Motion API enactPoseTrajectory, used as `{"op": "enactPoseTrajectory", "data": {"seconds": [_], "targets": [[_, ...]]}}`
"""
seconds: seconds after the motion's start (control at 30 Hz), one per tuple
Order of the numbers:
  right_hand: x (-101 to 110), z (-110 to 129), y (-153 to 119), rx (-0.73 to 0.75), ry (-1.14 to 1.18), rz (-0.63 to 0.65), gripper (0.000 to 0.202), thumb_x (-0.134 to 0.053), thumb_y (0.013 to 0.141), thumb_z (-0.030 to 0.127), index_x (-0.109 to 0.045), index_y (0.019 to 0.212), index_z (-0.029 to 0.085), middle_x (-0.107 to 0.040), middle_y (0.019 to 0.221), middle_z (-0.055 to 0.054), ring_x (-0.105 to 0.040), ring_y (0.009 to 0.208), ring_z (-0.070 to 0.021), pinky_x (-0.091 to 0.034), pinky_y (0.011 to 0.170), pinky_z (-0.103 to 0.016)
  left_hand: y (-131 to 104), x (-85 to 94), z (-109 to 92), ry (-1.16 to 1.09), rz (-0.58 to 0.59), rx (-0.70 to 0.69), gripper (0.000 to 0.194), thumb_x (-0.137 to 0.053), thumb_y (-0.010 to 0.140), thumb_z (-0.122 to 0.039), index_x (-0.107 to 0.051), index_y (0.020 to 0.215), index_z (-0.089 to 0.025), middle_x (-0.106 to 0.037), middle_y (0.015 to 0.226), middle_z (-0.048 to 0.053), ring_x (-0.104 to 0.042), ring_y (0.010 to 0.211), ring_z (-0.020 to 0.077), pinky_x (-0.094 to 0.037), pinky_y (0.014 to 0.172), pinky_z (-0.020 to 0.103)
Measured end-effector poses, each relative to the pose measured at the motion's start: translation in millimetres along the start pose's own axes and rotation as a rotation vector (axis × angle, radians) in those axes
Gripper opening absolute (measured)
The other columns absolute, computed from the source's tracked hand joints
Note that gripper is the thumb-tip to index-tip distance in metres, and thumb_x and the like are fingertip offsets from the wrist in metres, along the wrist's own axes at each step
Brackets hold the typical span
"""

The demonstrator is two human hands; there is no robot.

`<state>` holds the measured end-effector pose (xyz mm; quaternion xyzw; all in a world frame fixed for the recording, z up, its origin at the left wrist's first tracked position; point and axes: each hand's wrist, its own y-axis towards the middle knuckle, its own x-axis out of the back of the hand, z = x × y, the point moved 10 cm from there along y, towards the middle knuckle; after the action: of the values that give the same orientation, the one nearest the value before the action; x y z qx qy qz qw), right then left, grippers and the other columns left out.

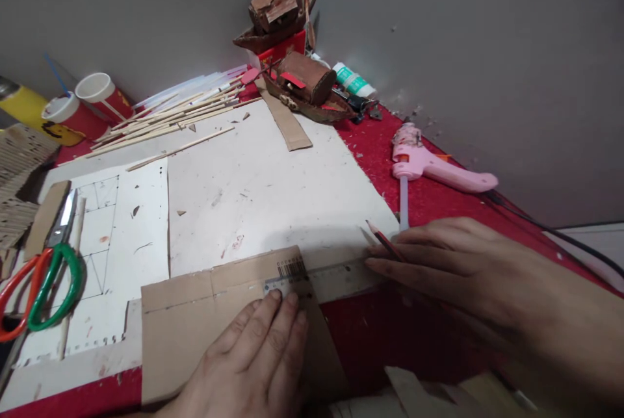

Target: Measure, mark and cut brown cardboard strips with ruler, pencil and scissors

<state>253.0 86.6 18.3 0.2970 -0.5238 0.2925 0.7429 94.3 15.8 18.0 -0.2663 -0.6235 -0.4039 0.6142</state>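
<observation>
A piece of brown cardboard (185, 333) lies in front of me, with a pencilled line and a printed barcode near its upper edge. My left hand (258, 353) rests flat on it, fingertips on the end of a clear ruler (336, 278). The ruler runs rightward past the cardboard's edge. Close to its other end, my right hand (453, 268) is closed around a pencil (383, 239), whose sharpened tip points up and left. The thumb side of that hand is partly hidden.
Green-and-orange scissors (53, 281) lie on a sketched paper (141, 236) at left. Wooden sticks (180, 122), red cups (104, 96) and two model boats (312, 83) stand farther back. A pink glue gun (433, 168) lies right, its cable (536, 216) trailing along the wall.
</observation>
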Motion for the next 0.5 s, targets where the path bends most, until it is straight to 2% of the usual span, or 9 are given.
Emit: {"op": "enactPoseTrajectory", "data": {"seconds": [0.33, 0.5], "targets": [[4.4, 1.2, 1.2, 0.029, -0.001, -0.029, 0.037, -0.039, 0.100, 0.026, -0.068, 0.123, 0.030, -0.077, 0.111, -0.007, -0.068, 0.097, -0.0264, -0.045, 0.081, -0.044, 4.4, -0.6, 2.4, -0.038, -0.003, -0.003, 0.039, -0.037, 0.106, -0.028, -0.062, 0.126, -0.007, -0.065, 0.134, 0.010, -0.063, 0.122, 0.0266, -0.057, 0.096, 0.033], [2.9, 2.8, -2.5, 0.038, -0.004, 0.010, 0.039, -0.038, 0.101, 0.025, -0.061, 0.132, 0.031, -0.075, 0.117, -0.006, -0.067, 0.100, -0.0251, -0.045, 0.081, -0.044, 4.8, -0.2, 1.4, -0.056, -0.012, -0.015, 0.038, -0.036, 0.106, -0.027, -0.063, 0.124, -0.007, -0.067, 0.132, 0.010, -0.062, 0.123, 0.0278, -0.057, 0.096, 0.033]]}}
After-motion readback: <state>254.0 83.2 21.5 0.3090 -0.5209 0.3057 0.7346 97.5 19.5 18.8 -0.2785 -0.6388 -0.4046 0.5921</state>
